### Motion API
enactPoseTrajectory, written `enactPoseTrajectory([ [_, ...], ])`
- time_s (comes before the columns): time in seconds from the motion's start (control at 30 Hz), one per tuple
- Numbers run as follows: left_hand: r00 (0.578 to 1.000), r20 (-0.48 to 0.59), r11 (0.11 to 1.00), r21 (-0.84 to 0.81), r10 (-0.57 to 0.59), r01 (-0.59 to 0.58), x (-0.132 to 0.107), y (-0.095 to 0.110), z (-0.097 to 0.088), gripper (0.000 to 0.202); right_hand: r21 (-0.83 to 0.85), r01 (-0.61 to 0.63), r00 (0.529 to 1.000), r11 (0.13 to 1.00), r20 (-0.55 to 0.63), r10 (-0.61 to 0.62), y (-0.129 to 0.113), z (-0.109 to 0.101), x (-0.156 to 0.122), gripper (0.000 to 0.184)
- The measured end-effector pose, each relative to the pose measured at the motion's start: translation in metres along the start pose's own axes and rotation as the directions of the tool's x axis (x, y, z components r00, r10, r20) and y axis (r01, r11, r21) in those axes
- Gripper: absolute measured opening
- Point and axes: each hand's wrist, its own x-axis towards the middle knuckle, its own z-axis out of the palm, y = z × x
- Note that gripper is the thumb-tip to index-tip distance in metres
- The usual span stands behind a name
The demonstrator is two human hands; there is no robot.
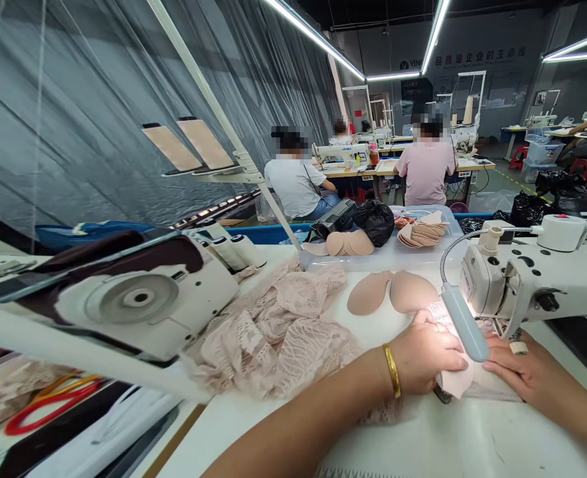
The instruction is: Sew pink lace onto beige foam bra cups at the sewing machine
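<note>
My left hand (430, 355), with a gold bangle on the wrist, is closed on a pale pink fabric piece (455, 382) under the sewing machine head (527, 279). My right hand (515, 368) lies on the same fabric, fingers stretched toward the needle area. A grey lamp (463, 322) on a gooseneck partly hides both hands. Joined beige bra cups (393, 292) lie just beyond my left hand. A heap of pink lace (273, 328) lies to the left on the white table (423, 445).
A second white machine (139, 299) stands at the left, with thread cones (231, 252) behind it. Stacks of beige cups (423, 232) and a black bag (376, 222) sit at the table's far edge. Other people sew at tables further back.
</note>
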Motion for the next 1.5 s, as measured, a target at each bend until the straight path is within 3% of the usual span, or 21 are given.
enactPoseTrajectory([
  [0.13,0.999,0.025,0.997,-0.059,-0.043,0.044,0.001,-0.005,-0.002,0.035,-0.171,0.012,0.995,0.985,-0.097,-0.029,0.007,0.014,-0.001,0.031],
  [0.33,0.997,0.038,0.994,-0.084,-0.063,0.066,0.004,-0.011,-0.006,0.034,-0.253,0.03,0.984,0.967,-0.163,-0.073,0.002,0.011,-0.001,0.036],
  [0.63,0.994,0.06,0.992,-0.084,-0.087,0.092,0.004,-0.014,-0.007,0.032,-0.28,0.007,0.987,0.96,-0.15,-0.051,0.008,0.016,-0.001,0.034],
  [0.87,0.996,0.023,0.986,-0.139,-0.086,0.088,0.004,-0.015,-0.004,0.027,-0.271,0.062,0.978,0.96,-0.173,-0.113,0.007,0.012,-0.001,0.026],
  [1.17,0.997,0.004,0.989,-0.121,-0.082,0.082,0.005,-0.018,0.003,0.019,-0.241,0.092,0.942,0.966,-0.292,-0.163,0.007,0.005,-0.001,0.024],
  [1.5,0.995,0.027,0.991,-0.084,-0.1,0.102,0.005,-0.012,0.005,0.029,-0.202,0.077,0.948,0.976,-0.288,-0.135,-0.002,0.001,0.0,0.024],
])
